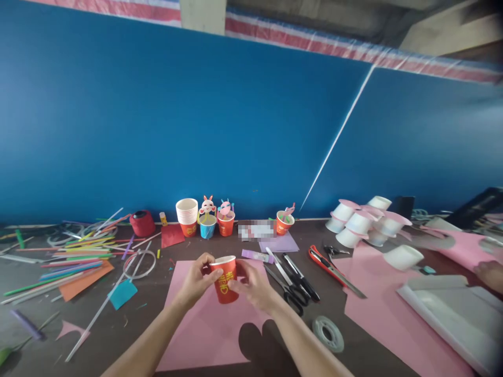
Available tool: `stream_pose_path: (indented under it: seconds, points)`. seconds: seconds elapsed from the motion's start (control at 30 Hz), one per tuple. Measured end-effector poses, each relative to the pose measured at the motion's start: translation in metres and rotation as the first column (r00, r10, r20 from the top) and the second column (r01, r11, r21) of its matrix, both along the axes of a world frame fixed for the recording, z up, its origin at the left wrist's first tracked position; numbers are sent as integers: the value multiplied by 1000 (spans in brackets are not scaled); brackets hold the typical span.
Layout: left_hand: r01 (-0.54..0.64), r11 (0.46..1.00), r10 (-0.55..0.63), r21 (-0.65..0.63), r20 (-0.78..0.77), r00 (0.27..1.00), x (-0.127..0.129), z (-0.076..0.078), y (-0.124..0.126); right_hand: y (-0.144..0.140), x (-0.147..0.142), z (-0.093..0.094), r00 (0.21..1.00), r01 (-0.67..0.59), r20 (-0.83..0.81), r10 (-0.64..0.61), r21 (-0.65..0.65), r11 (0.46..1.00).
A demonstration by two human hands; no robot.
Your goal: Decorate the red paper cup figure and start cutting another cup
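A red paper cup [227, 285] with yellow lettering stands slightly tilted between my hands, over a sheet of pink paper [196, 335]. My left hand [198, 280] grips its left side near the rim, thumb on the front. On the other side, my right hand [253, 285] holds the cup with fingers around the back and thumb against the front. The inside of the cup is mostly hidden. Whether its base touches the paper I cannot tell. Close by on the right lie black-handled scissors [294, 301], pens [301, 280] and a purple glue stick [257, 256].
Behind stand a stack of paper cups [187, 212] and decorated cups [207, 228]. Colored straws [78, 262] spread at left. A red utility knife [334, 269], a tape roll [328, 333] and joined white cups [359, 225] lie right. Another person's hand [489, 275] shows at far right.
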State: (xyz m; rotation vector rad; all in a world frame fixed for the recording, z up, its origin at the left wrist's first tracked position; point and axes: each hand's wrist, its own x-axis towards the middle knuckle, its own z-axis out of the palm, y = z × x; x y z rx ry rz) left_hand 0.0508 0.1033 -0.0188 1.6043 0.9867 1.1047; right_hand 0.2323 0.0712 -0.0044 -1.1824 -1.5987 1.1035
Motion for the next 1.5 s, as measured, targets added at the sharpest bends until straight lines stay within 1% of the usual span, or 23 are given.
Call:
stream_pose_path:
  seconds: [0.03, 0.07, 0.13, 0.17, 0.23, 0.3, 0.37, 0.43, 0.5, 0.57, 0.7, 0.77, 0.9, 1.03, 1.13, 1.23, 1.33, 1.43, 1.5]
  points:
    - [-30, 1000, 30, 2, 47, 998, 1, -5, -1, 2, -6, -3, 999, -25, -21, 25, -1, 1000]
    - [-67, 998, 67, -3, 100, 993, 2, -10, -2, 4, -12, -7, 999, -24, -46, 24, 4, 1000]
    - [-124, 990, 134, -61, 198, 971, 3, -19, -5, 5, -20, -16, 995, 21, -98, -19, 21, 1000]
    - [-123, 987, 145, -106, 232, 962, 3, -22, -6, 4, -22, -20, 992, 52, -118, -47, 34, 998]
    - [-51, 983, 96, -175, 258, 961, 2, -26, -8, 1, -24, -27, 989, 103, -118, -93, 80, 991]
    - [59, 980, -10, -190, 247, 969, 1, -27, -9, -2, -23, -32, 990, 133, -68, -124, 147, 980]
    - [148, 971, -103, -187, 232, 967, 0, -25, -10, -5, -21, -34, 991, 133, -9, -134, 195, 972]
    - [202, 959, -153, -201, 235, 960, 1, -22, -10, -7, -20, -35, 991, 120, 33, -131, 221, 968]
    - [227, 950, -172, -213, 247, 954, 2, -21, -12, -9, -20, -36, 991, 102, 59, -119, 240, 966]
    - [211, 956, -160, -205, 237, 958, 3, -22, -14, -10, -20, -36, 990, 73, 95, -100, 253, 965]
    - [133, 979, -109, -153, 158, 981, 0, -27, -18, -15, -19, -36, 982, 37, 166, -90, 298, 954]
    - [127, 983, -109, -133, 136, 985, -1, -30, -18, -16, -20, -36, 982, 24, 168, -82, 327, 945]
    - [110, 989, -97, -96, 127, 987, 0, -35, -16, -15, -23, -36, 985, 8, 161, -66, 338, 941]
    - [119, 985, -100, -129, 144, 984, 2, -32, -13, -14, -24, -34, 977, 24, 193, -89, 316, 949]
    - [166, 974, -139, -155, 173, 975, 2, -31, -11, -14, -23, -34, 980, 15, 187, -66, 260, 965]
    - [186, 968, -152, -171, 193, 969, 0, -32, -9, -13, -23, -35, 994, 1, 111, -24, 202, 979]
    - [166, 971, -140, -171, 155, 978, -2, -32, -9, -10, -24, -37, 1000, 7, 1, -7, 134, 991]
    - [168, 970, -147, -175, 131, 980, -3, -29, -10, -8, -24, -40, 994, 35, -103, -28, 69, 997]
    - [175, 966, -151, -193, 131, 980, -4, -27, -11, -5, -22, -41, 987, 66, -152, -58, 47, 997]
